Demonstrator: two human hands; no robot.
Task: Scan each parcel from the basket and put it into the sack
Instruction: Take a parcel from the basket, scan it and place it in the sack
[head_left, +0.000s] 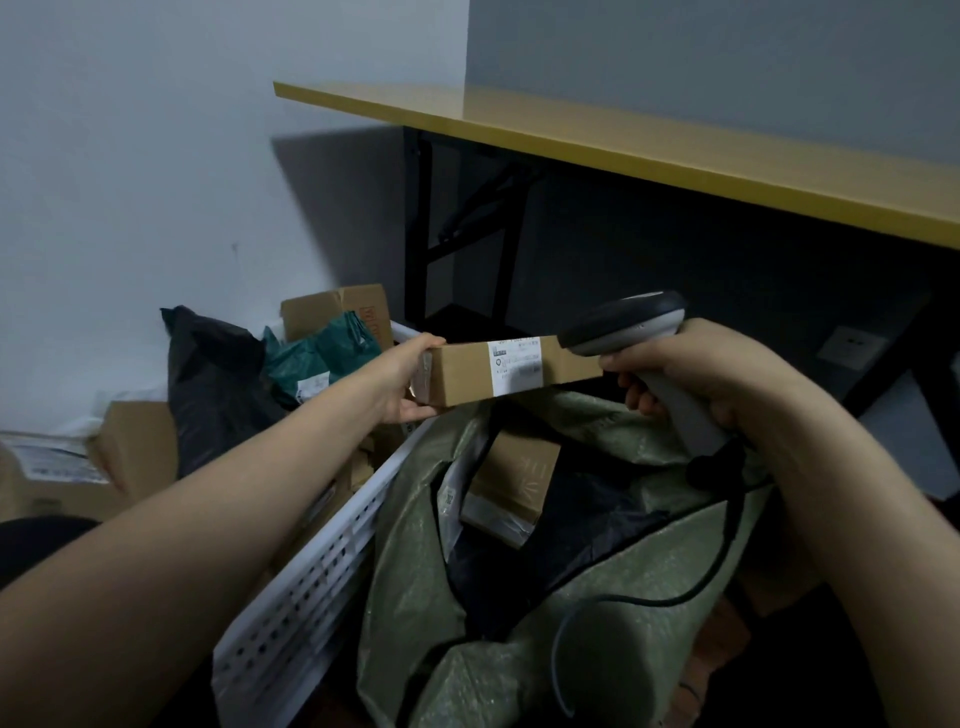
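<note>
My left hand (408, 379) grips the left end of a long brown cardboard parcel (467, 376) with a white label on its top and side. It is held level above the open green sack (613, 582). My right hand (711, 374) holds a grey barcode scanner (623, 325), its head right over the parcel's right end and label. The scanner's black cable hangs down across the sack. Inside the sack lie a brown box (519, 478) and dark bags. The white perforated basket (311, 587) stands left of the sack and holds several parcels.
A yellow-topped table (675, 150) with black legs stands behind the sack. In the basket are a black bag (218, 384), a green bag (317, 358) and cardboard boxes (337, 312). More boxes (135, 447) lie at the far left by the wall.
</note>
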